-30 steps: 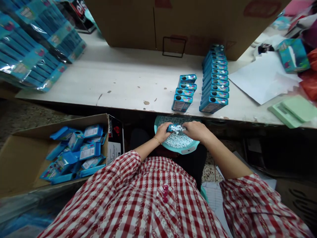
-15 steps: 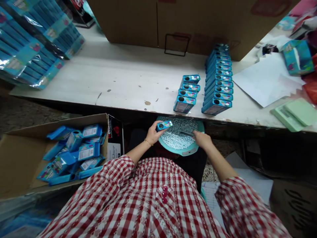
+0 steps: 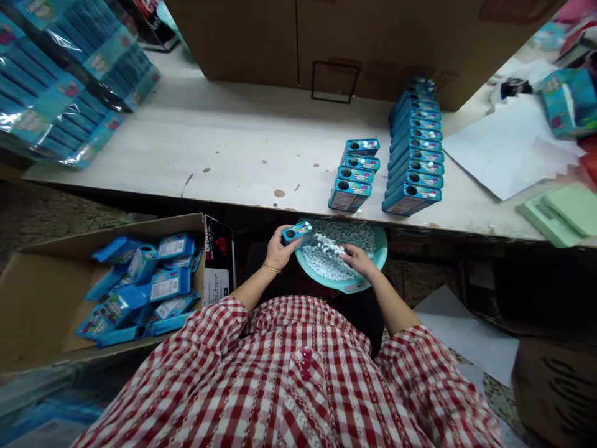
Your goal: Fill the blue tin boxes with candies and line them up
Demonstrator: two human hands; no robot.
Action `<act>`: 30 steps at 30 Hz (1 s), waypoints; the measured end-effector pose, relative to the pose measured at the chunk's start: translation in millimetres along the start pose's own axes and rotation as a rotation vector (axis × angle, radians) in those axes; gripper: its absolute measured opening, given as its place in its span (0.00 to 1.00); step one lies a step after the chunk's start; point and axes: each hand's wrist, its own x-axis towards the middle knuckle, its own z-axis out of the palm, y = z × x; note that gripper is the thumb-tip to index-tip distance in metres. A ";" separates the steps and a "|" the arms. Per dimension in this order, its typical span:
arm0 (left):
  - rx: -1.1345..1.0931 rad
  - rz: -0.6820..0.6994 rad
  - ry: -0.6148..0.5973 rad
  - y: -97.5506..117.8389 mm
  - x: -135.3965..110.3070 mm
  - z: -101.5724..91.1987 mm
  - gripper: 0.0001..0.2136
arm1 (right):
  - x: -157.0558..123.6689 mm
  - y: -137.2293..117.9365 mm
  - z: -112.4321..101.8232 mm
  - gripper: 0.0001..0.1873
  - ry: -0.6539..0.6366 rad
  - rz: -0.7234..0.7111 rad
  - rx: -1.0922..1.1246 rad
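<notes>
A small blue candy box point(image 3: 298, 231) with a round dark hole in its top is gripped in my left hand point(image 3: 278, 251), above the left rim of a turquoise basin point(image 3: 349, 288). White pellet-like candies point(image 3: 326, 269) fill the basin. My right hand point(image 3: 358, 260) is closed around the end of a scoop, which is mostly hidden under a heap of white candies point(image 3: 329, 244). That heap lies over the basin, its tip close to the box.
Two rows of blue boxes point(image 3: 351, 194) stand on the white table point(image 3: 242, 143), before a large cardboard carton point(image 3: 252, 43). To the left, an open carton point(image 3: 41, 298) contains several blue boxes. Wrapped packs point(image 3: 60, 93) sit at the table's left; papers point(image 3: 501, 146) lie right.
The scoop has come up out of the candies with a heap on it and moved left toward the box. My left hand has shifted slightly left and up with the box.
</notes>
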 end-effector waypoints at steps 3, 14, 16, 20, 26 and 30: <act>0.020 0.029 -0.022 0.9 1.3 6.8 0.18 | -20.8 -11.8 -25.1 0.21 -0.030 -0.009 0.111; 0.249 0.204 -0.213 6.8 0.4 52.0 0.17 | -49.3 -125.9 -64.8 0.16 -0.077 -0.080 -0.745; 0.282 0.217 -0.241 6.0 -1.8 54.4 0.17 | -49.5 -143.6 -57.0 0.17 -0.075 -0.007 -0.928; 0.298 0.234 -0.253 2.9 -4.0 55.6 0.17 | -54.8 -166.7 -43.0 0.19 -0.072 0.029 -1.111; 0.200 0.219 -0.199 -1.0 -3.2 47.1 0.16 | -70.2 -142.5 -61.1 0.17 0.016 0.003 -1.078; 0.107 0.192 -0.173 -3.9 -2.1 34.7 0.16 | -61.7 -77.7 -77.6 0.17 -0.015 0.109 -0.917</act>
